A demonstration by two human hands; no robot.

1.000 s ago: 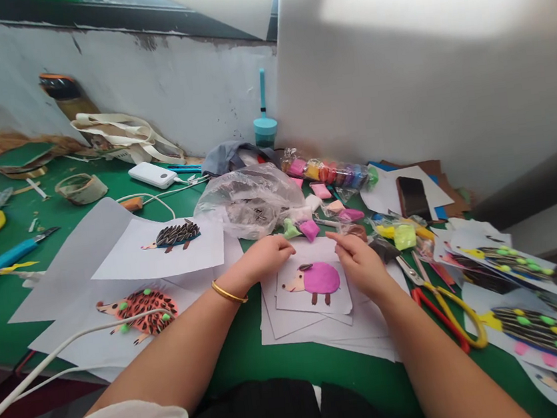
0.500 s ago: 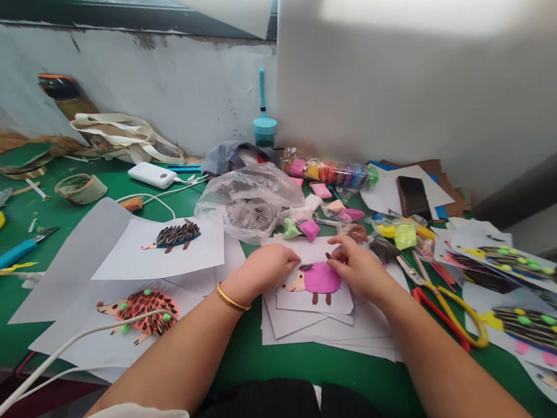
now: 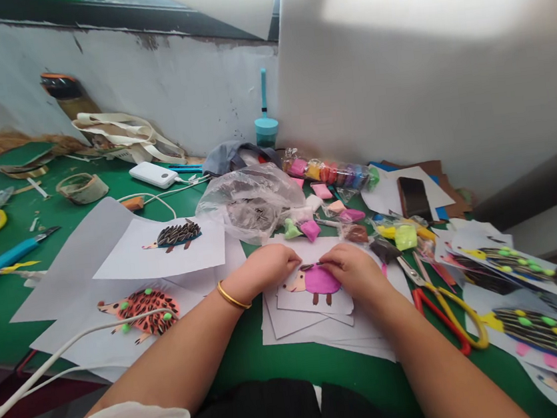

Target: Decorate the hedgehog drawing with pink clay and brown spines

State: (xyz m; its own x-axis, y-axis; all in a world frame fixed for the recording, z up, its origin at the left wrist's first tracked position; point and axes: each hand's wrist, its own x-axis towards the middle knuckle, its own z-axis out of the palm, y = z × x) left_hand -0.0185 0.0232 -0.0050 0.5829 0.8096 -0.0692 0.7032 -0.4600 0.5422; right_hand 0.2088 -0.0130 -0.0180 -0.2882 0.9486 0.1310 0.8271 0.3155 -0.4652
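A pink clay hedgehog with a beige face and brown legs lies on a white paper sheet atop a stack of sheets. One dark sunflower seed sits at the front of its back. My right hand pinches another sunflower seed against the top edge of the pink body, just right of the first. At the sheet's upper left, my left hand rests with thumb and fingers pressed together; whatever is between them, if anything, is too small to make out.
A plastic bag of seeds lies behind the papers, near several wrapped clay packets. Scissors and finished hedgehog pictures are at right. At left lie more hedgehog pictures, a white cable and a blue-handled cutter.
My right hand has moved left and slightly down, bringing the sunflower seed onto the pink body's top edge. My left hand has stayed in place.
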